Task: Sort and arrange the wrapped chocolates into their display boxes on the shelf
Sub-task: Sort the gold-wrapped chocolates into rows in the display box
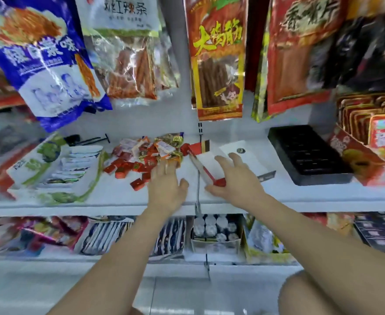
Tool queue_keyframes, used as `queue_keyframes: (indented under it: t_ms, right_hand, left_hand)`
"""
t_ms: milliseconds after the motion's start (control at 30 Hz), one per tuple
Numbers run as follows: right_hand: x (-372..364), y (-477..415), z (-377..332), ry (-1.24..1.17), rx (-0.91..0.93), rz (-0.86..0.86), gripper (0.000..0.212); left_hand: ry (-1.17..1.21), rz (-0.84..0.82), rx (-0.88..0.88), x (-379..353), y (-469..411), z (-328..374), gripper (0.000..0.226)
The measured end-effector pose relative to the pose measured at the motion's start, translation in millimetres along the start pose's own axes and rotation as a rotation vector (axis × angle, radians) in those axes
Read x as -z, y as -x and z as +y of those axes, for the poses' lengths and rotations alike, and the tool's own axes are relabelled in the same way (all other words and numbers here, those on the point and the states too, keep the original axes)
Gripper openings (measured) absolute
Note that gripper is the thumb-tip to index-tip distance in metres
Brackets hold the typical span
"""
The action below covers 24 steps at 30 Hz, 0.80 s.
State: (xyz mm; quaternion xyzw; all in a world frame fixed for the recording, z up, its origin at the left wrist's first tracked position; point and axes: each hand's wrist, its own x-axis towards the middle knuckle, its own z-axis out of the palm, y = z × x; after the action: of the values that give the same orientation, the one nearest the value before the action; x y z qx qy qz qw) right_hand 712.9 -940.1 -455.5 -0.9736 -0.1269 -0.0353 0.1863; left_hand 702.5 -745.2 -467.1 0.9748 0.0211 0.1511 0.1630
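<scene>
A loose heap of wrapped chocolates [144, 155], mostly red with some orange and gold, lies on the white shelf [109, 192]. My left hand [166, 185] rests flat at the heap's right edge, fingers straight and reaching into the pieces. Right of it stands a red-and-white display box [206, 163], empty and tilted. My right hand [234, 178] grips that box at its near right side, thumb by the red front corner.
A green-and-white display box [55, 169] with packets sits at the left. A black plastic tray [307, 155] and a red box of snacks [368, 144] stand to the right. Snack bags [218, 60] hang above. A lower shelf [209, 237] holds more goods.
</scene>
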Motion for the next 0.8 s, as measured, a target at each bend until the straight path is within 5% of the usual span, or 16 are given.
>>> queue_keyframes:
  t_ms: [67,200,500,800]
  right_hand:
    - [1,2,-6,-0.013,0.015,-0.006,0.087]
    - [0,3,-16,-0.123,0.043,-0.123,0.09]
    - [6,-2,5,0.042,0.151,-0.15,0.058]
    - [3,-13,7,0.248,0.033,0.011,0.066]
  left_hand:
    - [0.209,-0.063,-0.009,2,3,27,0.043]
    - [0.53,-0.237,0.267,4,0,62,0.044]
    - [0.204,-0.356,0.109,3,-25,40,0.064]
    - [0.222,-0.357,0.011,14,-48,33,0.058]
